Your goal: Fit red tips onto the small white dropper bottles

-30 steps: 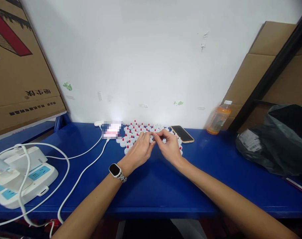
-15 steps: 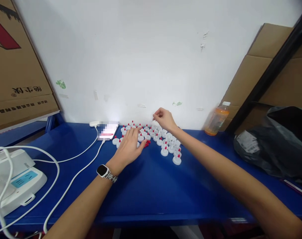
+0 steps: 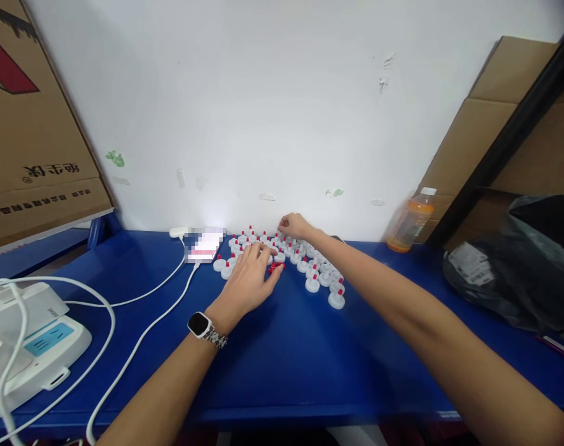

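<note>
Left hand [image 3: 250,277]: fingers loosely spread, thumb beside the small red pieces [image 3: 276,267].
Right hand [image 3: 295,227]: fingers curled together at the far white caps [image 3: 312,284]; I can't tell whether they pinch anything.
White caps: clustered on the bench [image 3: 282,365], many red-tipped.
Care: I'd carry my right forearm [image 3: 393,292] high, clearing the caps beneath, and handle red pieces singly.

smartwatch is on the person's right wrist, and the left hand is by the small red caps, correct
Not quite: the head view shows the smartwatch on the left wrist, not the right. The left hand is indeed by the small red caps.
</note>
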A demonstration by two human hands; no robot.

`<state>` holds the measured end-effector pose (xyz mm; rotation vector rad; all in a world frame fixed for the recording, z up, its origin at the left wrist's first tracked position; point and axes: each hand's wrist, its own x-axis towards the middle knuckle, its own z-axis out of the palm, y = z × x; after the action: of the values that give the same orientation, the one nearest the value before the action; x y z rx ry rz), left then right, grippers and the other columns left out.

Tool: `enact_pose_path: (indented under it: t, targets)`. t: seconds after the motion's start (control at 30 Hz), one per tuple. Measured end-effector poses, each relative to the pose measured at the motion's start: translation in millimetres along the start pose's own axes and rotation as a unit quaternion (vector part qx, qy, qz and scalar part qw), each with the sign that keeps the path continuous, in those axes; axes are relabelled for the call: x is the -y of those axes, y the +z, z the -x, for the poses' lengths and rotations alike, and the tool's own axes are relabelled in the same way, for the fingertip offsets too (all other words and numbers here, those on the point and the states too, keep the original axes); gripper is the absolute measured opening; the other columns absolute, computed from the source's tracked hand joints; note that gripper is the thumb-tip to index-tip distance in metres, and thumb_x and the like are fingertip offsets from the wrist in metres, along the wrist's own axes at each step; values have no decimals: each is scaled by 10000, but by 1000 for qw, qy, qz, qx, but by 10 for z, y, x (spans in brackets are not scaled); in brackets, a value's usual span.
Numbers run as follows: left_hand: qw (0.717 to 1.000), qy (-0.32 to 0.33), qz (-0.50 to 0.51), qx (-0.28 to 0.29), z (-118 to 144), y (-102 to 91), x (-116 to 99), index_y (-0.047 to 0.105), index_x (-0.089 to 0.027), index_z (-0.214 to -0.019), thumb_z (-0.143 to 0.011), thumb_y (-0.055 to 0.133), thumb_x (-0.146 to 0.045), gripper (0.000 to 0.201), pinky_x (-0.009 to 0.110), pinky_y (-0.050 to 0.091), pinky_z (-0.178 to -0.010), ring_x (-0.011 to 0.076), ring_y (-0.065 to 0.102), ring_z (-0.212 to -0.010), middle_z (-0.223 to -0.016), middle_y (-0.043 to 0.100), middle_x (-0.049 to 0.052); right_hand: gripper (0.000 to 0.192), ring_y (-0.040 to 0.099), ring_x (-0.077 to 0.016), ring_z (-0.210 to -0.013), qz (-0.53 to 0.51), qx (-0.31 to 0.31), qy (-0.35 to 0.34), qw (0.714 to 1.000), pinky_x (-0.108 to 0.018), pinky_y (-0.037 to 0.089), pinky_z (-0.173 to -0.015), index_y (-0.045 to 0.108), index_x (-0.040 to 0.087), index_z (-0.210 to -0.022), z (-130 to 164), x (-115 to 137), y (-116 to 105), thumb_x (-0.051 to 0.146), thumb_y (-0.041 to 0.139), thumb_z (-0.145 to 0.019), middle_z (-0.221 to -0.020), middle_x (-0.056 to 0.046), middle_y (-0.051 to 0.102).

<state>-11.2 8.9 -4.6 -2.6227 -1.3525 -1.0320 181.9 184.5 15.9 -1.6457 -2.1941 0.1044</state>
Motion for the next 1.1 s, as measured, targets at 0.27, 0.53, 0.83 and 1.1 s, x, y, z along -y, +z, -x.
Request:
enact_pose_path:
  t: [0.27,0.53,0.83,1.1]
  targets:
    - [1000,7,-8,-3,-9,13,11,558,-195,-1152,-974,479,-370,262,456,454,-992,274,521,-1124,-1141,555,97,119,673,-168,-813,11,-1,16,1000,-212,460,-724,752,157,-837,142,-159,-79,166,652,-772,-881,-66,759]
    - [1000,5,-9,4,-20,5,18,555,-205,-1167,-973,472,-368,267,470,451,-995,277,522,-1125,-1145,554,94,208,673,-185,-865,-4,-40,30,999,-238,470,-741,727,172,-981,304,-219,-205,261,607,-836,-977,-83,746]
    - [1000,14,-11,4,-18,18,30,557,-213,-1156,-977,469,-362,249,467,451,-991,269,524,-1110,-1134,562,87,102,673,-167,-799,-47,-25,39,998,-219,465,-698,736,161,-817,277,-121,-78,150,646,-771,-877,-70,751]
    - [999,6,-5,-33,-15,-29,-29,459,-189,-1305,-969,485,-383,388,468,427,-1029,285,494,-1196,-1255,538,123,141,632,-132,-767,-190,-85,-50,977,-213,458,-701,711,153,-881,981,330,-448,243,610,-845,-845,-34,734]
